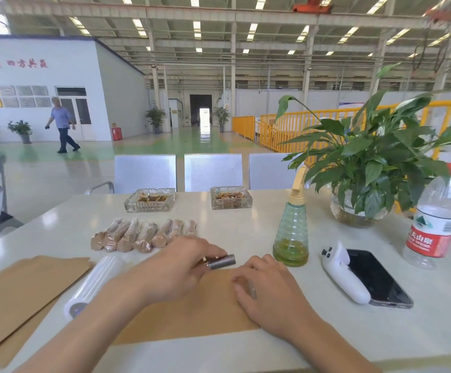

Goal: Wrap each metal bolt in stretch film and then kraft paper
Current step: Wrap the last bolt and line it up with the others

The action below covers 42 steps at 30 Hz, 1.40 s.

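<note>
My left hand [177, 267] grips a threaded metal bolt [223, 261] just above the far edge of a kraft paper sheet [192, 316] lying on the white table [245, 230]. Resting flat on that sheet to the right is my right hand [267, 286], fingers spread, holding nothing. A roll of stretch film [95, 284] lies left of my left forearm. Further left is a stack of kraft paper [22, 289]. Several wrapped bolts [143, 234] lie in a row behind my hands.
Two glass ashtrays [150, 199] [231, 197] stand at the table's far side. On the right are a green spray bottle [291, 232], a white controller [344, 273] on a phone [377, 278], a potted plant [366, 168] and a water bottle [436, 219]. Chairs [213, 172] stand behind.
</note>
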Each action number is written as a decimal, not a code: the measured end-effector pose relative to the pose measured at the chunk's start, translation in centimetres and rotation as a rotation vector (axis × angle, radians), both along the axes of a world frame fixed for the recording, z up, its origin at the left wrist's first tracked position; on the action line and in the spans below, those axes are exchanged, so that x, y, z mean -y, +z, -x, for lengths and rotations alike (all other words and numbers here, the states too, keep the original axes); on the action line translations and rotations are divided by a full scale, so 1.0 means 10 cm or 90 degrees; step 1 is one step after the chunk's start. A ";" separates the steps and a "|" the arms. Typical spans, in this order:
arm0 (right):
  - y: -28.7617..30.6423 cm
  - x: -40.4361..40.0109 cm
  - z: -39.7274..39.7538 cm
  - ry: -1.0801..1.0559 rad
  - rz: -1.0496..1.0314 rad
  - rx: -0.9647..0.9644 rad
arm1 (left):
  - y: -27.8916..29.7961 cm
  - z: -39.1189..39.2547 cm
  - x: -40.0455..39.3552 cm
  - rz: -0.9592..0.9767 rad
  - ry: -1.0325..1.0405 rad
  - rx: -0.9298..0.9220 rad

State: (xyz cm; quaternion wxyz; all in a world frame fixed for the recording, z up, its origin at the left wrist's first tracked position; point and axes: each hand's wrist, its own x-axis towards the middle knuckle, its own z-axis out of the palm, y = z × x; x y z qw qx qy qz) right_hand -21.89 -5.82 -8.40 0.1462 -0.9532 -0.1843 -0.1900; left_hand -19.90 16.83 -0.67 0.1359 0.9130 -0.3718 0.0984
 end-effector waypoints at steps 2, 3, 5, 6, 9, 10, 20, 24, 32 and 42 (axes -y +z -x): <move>0.00 0.00 0.00 -0.018 0.010 0.002 | -0.13 0.04 -0.06 0.003 -0.014 -0.021; 0.00 0.00 0.00 -0.027 0.019 0.006 | -0.19 0.03 -0.09 -0.001 -0.010 -0.021; 0.00 -0.01 0.00 -0.035 0.027 0.009 | -0.30 0.04 -0.13 -0.020 0.000 -0.025; 0.00 -0.01 0.00 -0.036 0.027 0.013 | -0.35 0.05 -0.14 -0.031 0.007 -0.027; 0.00 0.00 0.00 -0.049 0.033 0.021 | -0.43 0.09 -0.13 -0.034 0.017 0.002; 0.00 0.00 0.00 -0.054 0.033 0.023 | -0.43 0.10 -0.13 -0.030 0.020 0.010; 0.34 0.25 -0.05 -0.246 -0.497 0.309 | -0.60 0.17 -0.35 0.080 0.132 -0.020; 0.68 0.39 -0.35 -0.316 -0.588 0.147 | -0.72 0.21 -0.39 0.178 0.111 0.006; 1.00 0.48 -0.69 -0.329 -0.601 0.026 | -0.73 0.25 -0.39 0.196 0.127 -0.022; 1.07 -0.06 0.46 -0.052 -0.541 -0.485 | -0.66 0.25 -0.40 0.403 0.253 -0.123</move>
